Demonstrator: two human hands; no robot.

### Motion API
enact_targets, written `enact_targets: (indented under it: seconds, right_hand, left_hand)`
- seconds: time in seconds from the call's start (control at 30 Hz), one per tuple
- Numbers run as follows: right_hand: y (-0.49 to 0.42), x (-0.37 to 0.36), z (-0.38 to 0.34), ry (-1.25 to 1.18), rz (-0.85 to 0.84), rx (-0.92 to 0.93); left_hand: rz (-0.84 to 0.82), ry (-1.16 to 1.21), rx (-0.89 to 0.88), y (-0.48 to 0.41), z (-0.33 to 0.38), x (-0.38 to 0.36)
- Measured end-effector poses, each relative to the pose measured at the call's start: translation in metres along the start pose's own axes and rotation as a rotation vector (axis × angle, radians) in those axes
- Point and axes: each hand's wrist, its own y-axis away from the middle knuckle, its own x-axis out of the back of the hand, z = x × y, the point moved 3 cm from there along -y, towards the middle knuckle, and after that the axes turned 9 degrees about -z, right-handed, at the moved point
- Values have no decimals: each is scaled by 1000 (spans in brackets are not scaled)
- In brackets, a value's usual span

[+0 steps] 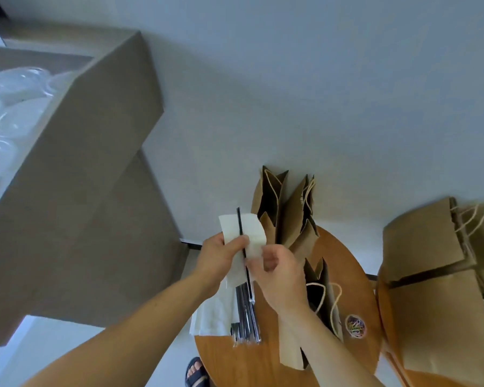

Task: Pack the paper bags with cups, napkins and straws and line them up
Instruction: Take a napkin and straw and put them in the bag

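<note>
Nearest, along the left edge of the round wooden table, lie a clear-wrapped bundle of black straws and, touching it on the outer side, a stack of white napkins. I judge they are kept there so each hand can draw from them without reaching.

Just above those supplies the left hand is clenched around a white paper napkin, its thumb pinning a thin black straw against the sheet. The right hand pinches the napkin's near edge with curled fingers. The pair seems to be gathered into one set so it goes into a bag in a single drop.

The straw's long axis runs almost straight away from the person. Its near end hangs over the bundle and its far tip rises past the napkin's top edge, leaning slightly left.

Beside the right wrist an open brown paper bag with cord handles stands mouth up, with a small tub of coloured paper clips near it. Two more open brown bags stand at the table's far edge.

To the right, a stack of flat brown bags rests on a second table. Far left, a large cardboard box holds clear plastic cups.
</note>
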Motion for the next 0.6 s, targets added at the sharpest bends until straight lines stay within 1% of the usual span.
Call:
enact_targets:
  seconds: [0.07, 0.2, 0.3, 0.43, 0.6]
  right_hand:
    - [-3, 26, -12, -134, 36, 17]
    - [-10, 64, -32, -255, -95, 42]
    - [-9, 79, -37, -353, -152, 39]
    - [-1, 91, -32, -382, -210, 34]
    - [10, 104, -22, -343, -257, 8]
  left_hand:
    - [-43, 31, -30, 8, 20, -8]
    - [-195, 139, -43, 22, 51, -34]
    - [-244, 158, -53, 31, 64, -52]
    - [-302, 138, -56, 38, 73, -65]
    - [-309, 25, -202, 37, 96, -72]
